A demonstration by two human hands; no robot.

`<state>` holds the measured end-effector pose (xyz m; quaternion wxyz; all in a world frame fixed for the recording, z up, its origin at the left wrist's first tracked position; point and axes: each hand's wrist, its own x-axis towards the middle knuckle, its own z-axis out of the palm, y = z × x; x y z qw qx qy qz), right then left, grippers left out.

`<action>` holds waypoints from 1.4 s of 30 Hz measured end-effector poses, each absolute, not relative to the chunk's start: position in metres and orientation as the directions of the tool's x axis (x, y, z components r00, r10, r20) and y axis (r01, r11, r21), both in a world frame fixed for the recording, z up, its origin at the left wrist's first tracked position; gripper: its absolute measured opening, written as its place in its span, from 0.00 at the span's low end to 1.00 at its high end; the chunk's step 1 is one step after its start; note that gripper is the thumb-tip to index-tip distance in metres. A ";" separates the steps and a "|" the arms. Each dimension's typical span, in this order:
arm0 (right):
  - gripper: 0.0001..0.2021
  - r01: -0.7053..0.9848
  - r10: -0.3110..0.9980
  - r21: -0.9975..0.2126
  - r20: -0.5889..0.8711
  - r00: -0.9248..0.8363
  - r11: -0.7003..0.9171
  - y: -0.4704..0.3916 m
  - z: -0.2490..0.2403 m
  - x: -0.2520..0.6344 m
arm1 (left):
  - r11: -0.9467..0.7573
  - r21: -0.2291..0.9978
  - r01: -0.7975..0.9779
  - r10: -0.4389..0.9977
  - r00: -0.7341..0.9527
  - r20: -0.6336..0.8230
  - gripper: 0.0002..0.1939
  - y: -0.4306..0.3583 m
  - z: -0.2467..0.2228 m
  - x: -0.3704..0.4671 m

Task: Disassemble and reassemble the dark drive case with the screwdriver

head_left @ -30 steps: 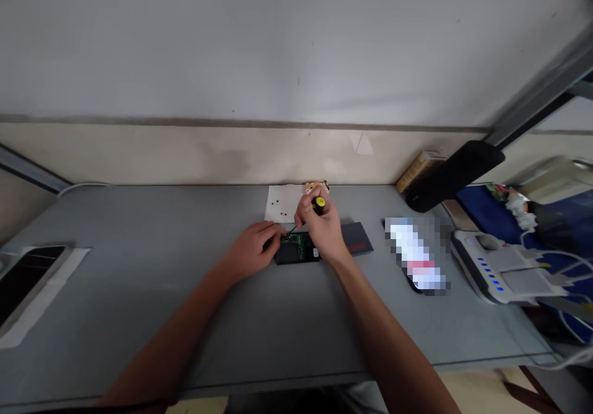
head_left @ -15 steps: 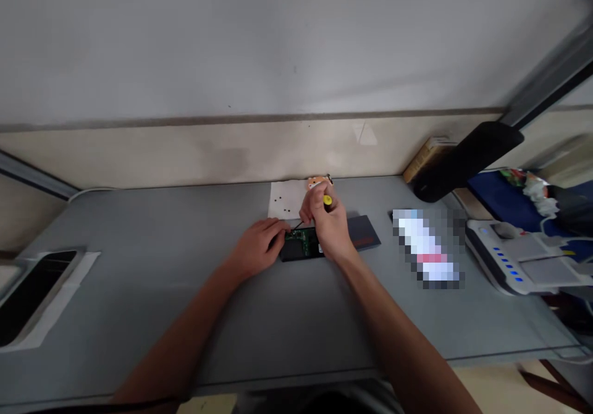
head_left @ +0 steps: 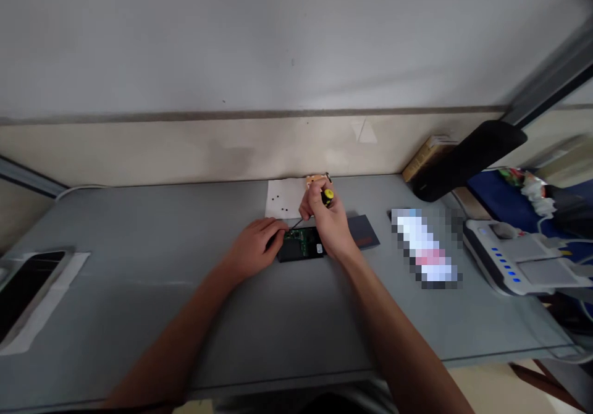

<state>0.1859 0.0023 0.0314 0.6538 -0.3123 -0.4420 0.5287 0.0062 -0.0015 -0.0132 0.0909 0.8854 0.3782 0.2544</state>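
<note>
My right hand (head_left: pixel 332 223) grips a screwdriver (head_left: pixel 328 195) with a yellow-ended handle. Its thin shaft slants down to the left, the tip close to a green circuit board (head_left: pixel 304 236). That board sits in an open black case (head_left: pixel 291 252) of an electronic device whose kind I cannot make out. The case's left end is held by my left hand (head_left: pixel 254 248), fingers along the top edge and thumb at the near side. A dark flat cover (head_left: pixel 364 231) lies to the right, partly behind my right wrist. Several tiny dark screws (head_left: pixel 284 209) rest on white paper (head_left: pixel 278 190) behind the case.
An orange patterned item (head_left: pixel 315 180) lies behind my right hand. To the right are a blurred-out lit phone (head_left: pixel 426 250), a white power strip (head_left: pixel 495 259), a black cylinder (head_left: pixel 467 160) and a book (head_left: pixel 426 157). A dark-screened device (head_left: pixel 32 284) lies far left on the table (head_left: pixel 139 247).
My right hand has tilted slightly, and the screwdriver's shaft and more of the board show now. My left hand keeps its place on the case. The whole view has shifted a little.
</note>
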 end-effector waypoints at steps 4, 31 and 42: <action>0.22 -0.511 0.985 -0.848 0.173 -0.014 0.142 0.003 0.037 0.188 | -0.707 0.315 0.634 0.706 0.608 0.362 0.15 -0.002 -0.013 0.006; 0.20 -0.282 0.936 -0.896 0.302 0.179 0.343 0.001 0.027 0.193 | -0.680 0.206 0.703 0.732 0.643 0.223 0.18 -0.011 0.001 0.006; 0.20 0.747 0.883 -0.476 0.310 -0.351 0.464 -0.042 0.080 0.287 | -0.542 0.526 0.656 0.807 0.582 0.106 0.21 -0.014 0.019 -0.006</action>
